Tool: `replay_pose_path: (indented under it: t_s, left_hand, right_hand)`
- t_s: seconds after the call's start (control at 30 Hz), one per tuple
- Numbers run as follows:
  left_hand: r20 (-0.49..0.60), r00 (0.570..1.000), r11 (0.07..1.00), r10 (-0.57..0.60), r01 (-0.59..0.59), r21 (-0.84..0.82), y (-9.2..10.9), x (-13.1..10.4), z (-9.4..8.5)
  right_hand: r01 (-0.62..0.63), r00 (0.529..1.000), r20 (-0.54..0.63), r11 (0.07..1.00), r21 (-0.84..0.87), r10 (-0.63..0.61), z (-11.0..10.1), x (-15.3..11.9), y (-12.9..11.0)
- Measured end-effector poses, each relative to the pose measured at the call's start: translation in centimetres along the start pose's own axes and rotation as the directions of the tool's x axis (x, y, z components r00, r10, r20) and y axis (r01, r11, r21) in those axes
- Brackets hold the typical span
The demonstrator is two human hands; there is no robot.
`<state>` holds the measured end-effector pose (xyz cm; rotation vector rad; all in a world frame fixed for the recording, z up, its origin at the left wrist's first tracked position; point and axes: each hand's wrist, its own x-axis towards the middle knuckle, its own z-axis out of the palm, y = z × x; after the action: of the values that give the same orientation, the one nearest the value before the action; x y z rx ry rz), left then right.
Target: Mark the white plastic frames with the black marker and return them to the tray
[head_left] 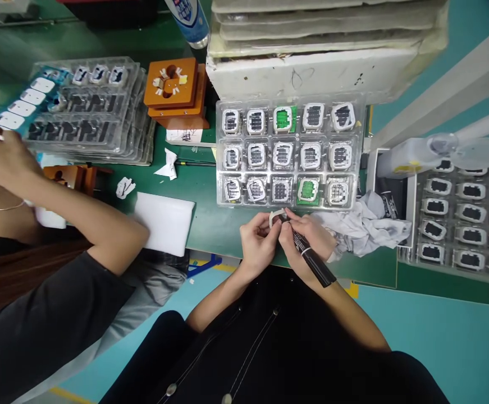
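Note:
Low in the middle of the head view, both hands meet just in front of a clear plastic tray (218,168). My left hand (257,247) pinches a small white plastic frame (274,215) by its edge. A black marker pen (318,266) lies in the grip of my right hand (307,238), its thick end pointing back toward my body. Its writing end is at the white frame, partly hidden by my fingers, so contact is hard to confirm. The tray holds rows of similar white frames with dark centres, and green shows at two of them.
A crumpled cloth (364,227) lies right of my hands beside a box holding a plastic bottle (404,157). More filled trays (448,224) stand at right. At left, a co-worker's arm (96,216) reaches over stacked trays (138,129), near an orange fixture (172,104) and white foam sheet (164,224).

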<state>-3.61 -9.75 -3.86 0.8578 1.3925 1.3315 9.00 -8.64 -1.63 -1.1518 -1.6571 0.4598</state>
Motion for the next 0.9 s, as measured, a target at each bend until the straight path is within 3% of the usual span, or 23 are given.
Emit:
replay_pose_path:
  t_s: [0.17, 0.3, 0.53, 0.9]
  left_hand:
    - [0.000, 1.000, 1.000, 0.000, 0.000, 0.018, -0.04, 0.00, 0.04]
    - [-0.008, 1.000, 0.999, 0.016, -0.016, 0.030, 0.08, -0.06, -0.01]
    - [-0.009, 0.999, 0.998, 0.032, -0.032, 0.046, 0.14, -0.13, -0.11]
    - [0.002, 0.998, 0.996, -0.065, 0.065, -0.054, 0.04, 0.45, -0.37]
  right_hand:
    - [-0.063, 0.997, 0.041, 0.998, -0.009, 0.063, -0.33, 0.00, -0.10]
    - [-0.044, 0.998, 0.046, 0.999, -0.006, 0.044, -0.26, 0.20, -0.04]
    - [0.035, 0.997, -0.075, 0.997, 0.069, -0.030, 0.32, 0.08, 0.15]
    - [-0.002, 0.998, -0.062, 0.998, 0.066, 0.006, 0.23, -0.30, 0.24]
